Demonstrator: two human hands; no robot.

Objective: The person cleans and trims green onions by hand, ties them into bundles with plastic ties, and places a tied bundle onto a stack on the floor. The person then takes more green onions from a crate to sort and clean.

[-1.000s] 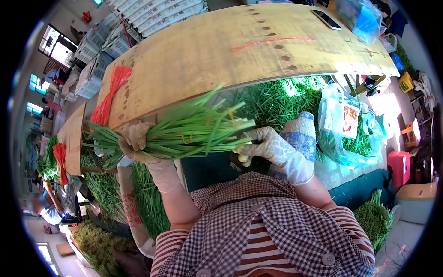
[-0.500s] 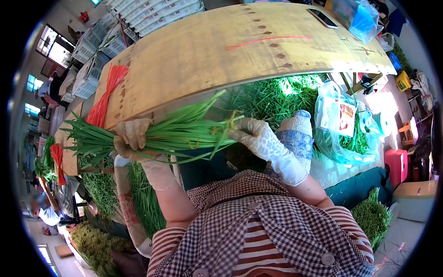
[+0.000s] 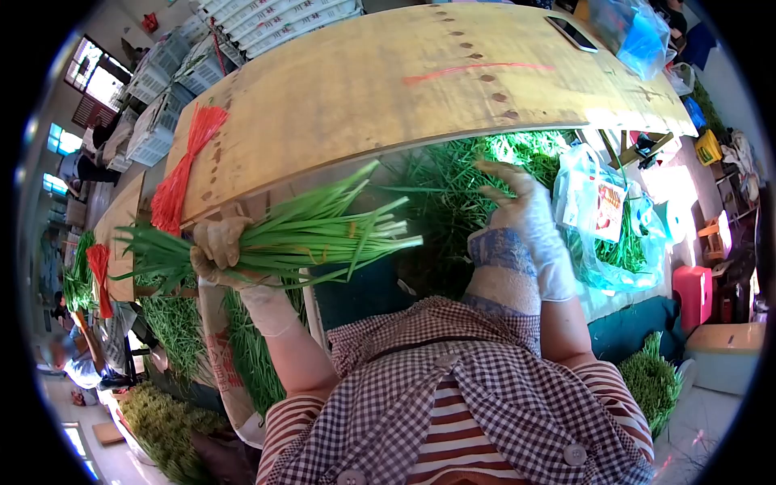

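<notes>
My left hand (image 3: 218,249), in a pale stained glove, is closed around a bunch of green chives (image 3: 323,238). The bunch lies level in front of my body, its leafy tips pointing left and its pale cut ends fanning out to the right. My right hand (image 3: 517,192), in a patterned white glove, is raised apart from the bunch. Its fingers are spread and nothing shows in them. Behind and below that hand is a heap of loose chives (image 3: 440,182). A blue and white towel-like cloth (image 3: 505,271) covers my knee beneath the right forearm.
A long wooden table (image 3: 339,97) stretches across the front, bearing red plastic ties (image 3: 190,170), a loose red strand (image 3: 485,71) and a phone (image 3: 571,34). A plastic bag (image 3: 578,194) holds greens at right. White crates (image 3: 158,129) are stacked at back left; people are at far left.
My right hand has left the cut ends of the bunch and moved right and up, its fingers opening. The yellowish bits at those ends are gone. My left hand keeps its hold.
</notes>
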